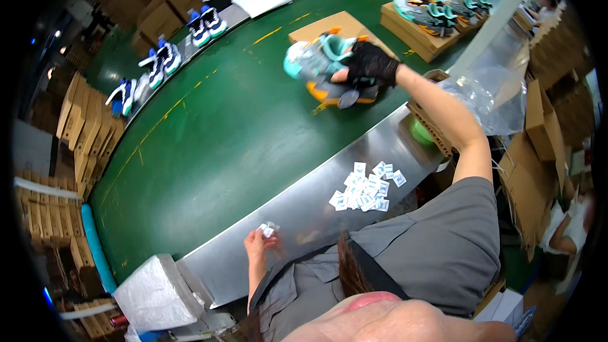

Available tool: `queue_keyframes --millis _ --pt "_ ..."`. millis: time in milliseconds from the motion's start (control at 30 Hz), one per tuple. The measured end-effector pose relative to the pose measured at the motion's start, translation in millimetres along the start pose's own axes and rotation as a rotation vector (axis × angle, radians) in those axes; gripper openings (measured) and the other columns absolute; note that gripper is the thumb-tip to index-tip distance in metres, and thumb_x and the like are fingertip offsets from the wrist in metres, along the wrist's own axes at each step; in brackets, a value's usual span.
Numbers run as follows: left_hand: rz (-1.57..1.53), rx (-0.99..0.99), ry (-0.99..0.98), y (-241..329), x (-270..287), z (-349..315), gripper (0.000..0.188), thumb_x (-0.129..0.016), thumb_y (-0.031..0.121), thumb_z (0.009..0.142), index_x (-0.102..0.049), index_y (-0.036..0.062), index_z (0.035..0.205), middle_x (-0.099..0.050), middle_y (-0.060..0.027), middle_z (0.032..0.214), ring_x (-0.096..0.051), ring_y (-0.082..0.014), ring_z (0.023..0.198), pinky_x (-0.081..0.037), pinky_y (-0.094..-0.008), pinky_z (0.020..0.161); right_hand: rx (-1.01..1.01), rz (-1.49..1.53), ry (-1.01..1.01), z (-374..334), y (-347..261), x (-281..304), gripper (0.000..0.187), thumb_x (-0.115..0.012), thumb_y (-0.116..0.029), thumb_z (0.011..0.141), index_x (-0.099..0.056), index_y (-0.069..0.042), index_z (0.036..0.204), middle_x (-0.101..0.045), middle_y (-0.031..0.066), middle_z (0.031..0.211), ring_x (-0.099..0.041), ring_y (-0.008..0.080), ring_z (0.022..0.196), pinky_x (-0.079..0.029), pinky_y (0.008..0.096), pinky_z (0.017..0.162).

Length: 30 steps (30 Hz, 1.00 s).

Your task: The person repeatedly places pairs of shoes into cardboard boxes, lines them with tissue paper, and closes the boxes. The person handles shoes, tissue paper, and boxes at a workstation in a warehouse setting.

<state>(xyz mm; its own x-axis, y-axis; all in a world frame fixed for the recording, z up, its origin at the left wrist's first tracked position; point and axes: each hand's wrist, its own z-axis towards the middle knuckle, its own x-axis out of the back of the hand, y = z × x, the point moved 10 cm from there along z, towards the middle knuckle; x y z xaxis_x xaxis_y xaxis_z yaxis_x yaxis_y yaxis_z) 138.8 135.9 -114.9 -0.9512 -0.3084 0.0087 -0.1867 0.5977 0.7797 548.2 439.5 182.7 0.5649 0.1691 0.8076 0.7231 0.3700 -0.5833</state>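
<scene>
The right hand [369, 62], in a black glove, was closed over a pair of teal, grey and orange sports shoes [329, 69] on the green conveyor belt [209, 133] at about one o'clock, while the bare left hand [256, 240] pinched one small white sachet [268, 229] at seven o'clock. By my judgement, a firm grip across both shoes would keep them together. Roughly twenty small white-and-blue paper sachets [365, 187] lay on the steel ledge [304, 215], three blue-and-white pairs at ten o'clock, about two teal pairs at one o'clock.
</scene>
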Motion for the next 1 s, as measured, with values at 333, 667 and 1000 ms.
queue_keyframes --millis 333,667,1000 --pt "0.287 -0.962 0.082 275.4 -57.3 -61.0 0.018 -0.047 0.017 0.090 -0.054 0.0019 0.083 -0.052 0.0021 0.074 -0.044 -0.0048 0.068 -0.038 -0.0209 0.062 1.118 -0.183 -0.042 -132.9 -200.8 -151.7 0.029 -0.064 -0.033 0.049 -0.052 -0.011 0.064 -0.048 0.0093 0.067 -0.046 0.0280 0.077 -0.035 0.0405 0.068" --pt "0.475 -0.218 -0.083 103.1 -65.5 59.5 0.020 -0.050 0.016 0.082 -0.057 0.0010 0.070 -0.056 -0.0024 0.061 -0.048 -0.0092 0.054 -0.037 -0.0248 0.046 0.606 0.331 -0.028 -54.5 -85.9 -195.2 0.028 -0.072 -0.018 0.058 -0.060 -0.009 0.081 -0.061 0.0089 0.087 -0.058 0.0267 0.084 -0.046 0.0366 0.072" --pt "0.604 -0.301 -0.039 75.8 -58.2 105.2 0.023 -0.051 0.017 0.081 -0.056 -0.0033 0.072 -0.057 -0.0069 0.062 -0.051 -0.0124 0.054 -0.042 -0.0275 0.049 -0.121 -0.743 0.154 3.1 134.1 -136.7 0.050 -0.038 -0.017 0.084 -0.030 -0.004 0.132 -0.024 0.0273 0.135 -0.023 0.0411 0.126 -0.019 0.0663 0.093"
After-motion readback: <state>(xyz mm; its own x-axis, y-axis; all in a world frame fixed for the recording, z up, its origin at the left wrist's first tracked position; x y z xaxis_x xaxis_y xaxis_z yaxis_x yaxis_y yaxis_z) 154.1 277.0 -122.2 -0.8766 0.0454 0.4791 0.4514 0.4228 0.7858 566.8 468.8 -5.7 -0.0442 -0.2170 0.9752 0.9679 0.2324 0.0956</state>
